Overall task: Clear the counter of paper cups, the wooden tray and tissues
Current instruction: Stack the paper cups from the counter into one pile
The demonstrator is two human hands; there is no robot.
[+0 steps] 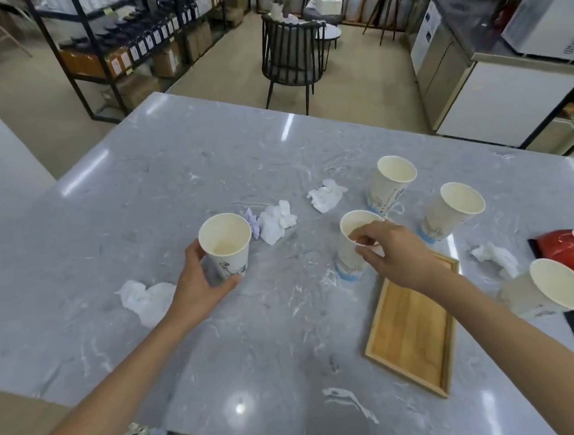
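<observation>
So left hand (198, 286) has its fingers wrapped round a paper cup (227, 246) over the desk (139, 194); right hand (395, 253) pinches another cup's (349, 246) rim, just beside the wooden tray (411, 331). Crumpled tissues (277, 221) sit between.

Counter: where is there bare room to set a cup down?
The far half of the counter beyond the tissues is bare, as is the near strip left of the wooden tray. Cups crowd the right.
</observation>
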